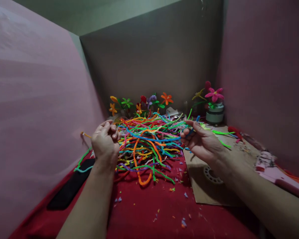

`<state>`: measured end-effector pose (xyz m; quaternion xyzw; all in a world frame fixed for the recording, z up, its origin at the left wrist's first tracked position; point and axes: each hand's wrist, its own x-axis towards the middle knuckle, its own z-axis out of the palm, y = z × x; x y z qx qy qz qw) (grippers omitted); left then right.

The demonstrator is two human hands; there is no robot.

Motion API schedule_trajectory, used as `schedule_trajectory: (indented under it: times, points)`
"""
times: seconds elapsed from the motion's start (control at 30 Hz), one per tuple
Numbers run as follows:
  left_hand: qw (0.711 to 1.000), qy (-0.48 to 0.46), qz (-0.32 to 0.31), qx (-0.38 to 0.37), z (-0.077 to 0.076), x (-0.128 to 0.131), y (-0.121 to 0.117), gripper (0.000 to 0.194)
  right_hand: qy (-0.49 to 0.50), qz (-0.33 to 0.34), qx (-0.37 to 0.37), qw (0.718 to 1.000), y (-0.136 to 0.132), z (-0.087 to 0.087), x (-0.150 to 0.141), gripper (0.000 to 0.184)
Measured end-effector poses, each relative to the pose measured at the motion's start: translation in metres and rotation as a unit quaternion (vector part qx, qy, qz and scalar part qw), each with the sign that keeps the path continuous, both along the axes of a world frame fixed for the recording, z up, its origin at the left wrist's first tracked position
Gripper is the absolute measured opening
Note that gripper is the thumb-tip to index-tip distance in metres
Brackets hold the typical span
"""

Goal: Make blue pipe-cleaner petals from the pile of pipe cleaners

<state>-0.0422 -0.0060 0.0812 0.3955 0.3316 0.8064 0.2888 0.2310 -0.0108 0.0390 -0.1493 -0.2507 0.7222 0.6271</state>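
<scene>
My left hand (106,138) is closed, its fingers curled in, at the left edge of a heap of coloured pipe cleaners (149,149). Whatever it may hold is hidden. On the right of the heap, my right hand (201,141) pinches with thumb and fingers, and blue shows between them. A blue pipe cleaner (154,139) stretches across the top of the heap to these fingers. An orange pipe cleaner (136,162) bends in a loop toward the front.
Pipe-cleaner flowers (166,98) stand along the back, with a pink flower (214,95) by a green jar (214,114). At right lie a cardboard sheet (201,192), a white ring (213,175) and a pink glue gun (276,176). A black phone-like slab (67,191) lies left.
</scene>
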Motion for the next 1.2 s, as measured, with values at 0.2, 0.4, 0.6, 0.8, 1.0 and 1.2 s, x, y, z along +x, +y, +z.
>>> schedule_trajectory:
  times: [0.2,0.4,0.6,0.8,1.0,1.2]
  points:
    - [0.853,0.462,0.221,0.098,-0.015,0.047,-0.03,0.014,-0.02,0.001,0.024,1.0,0.002,-0.005,0.0,0.013]
    - [0.615,0.767,0.142,0.116,-0.033,0.079,-0.037,0.017,-0.02,0.003,0.019,1.0,0.001,-0.008,-0.003,0.012]
    - [0.613,0.779,0.108,0.08,-0.045,0.077,-0.029,0.021,-0.02,0.004,0.005,1.0,0.002,-0.008,-0.005,0.012]
    - [0.649,0.753,0.094,0.049,-0.053,0.089,-0.035,0.021,-0.189,0.036,0.078,0.978,-0.005,-0.02,-0.017,0.019]
    - [0.673,0.708,0.175,0.124,-0.05,0.093,-0.046,0.019,-0.233,0.001,0.043,0.971,-0.003,-0.025,-0.021,0.022]
    - [0.762,0.639,-0.046,0.097,-0.058,0.105,-0.055,0.019,-0.123,-0.032,0.012,0.992,0.005,-0.019,-0.013,0.019]
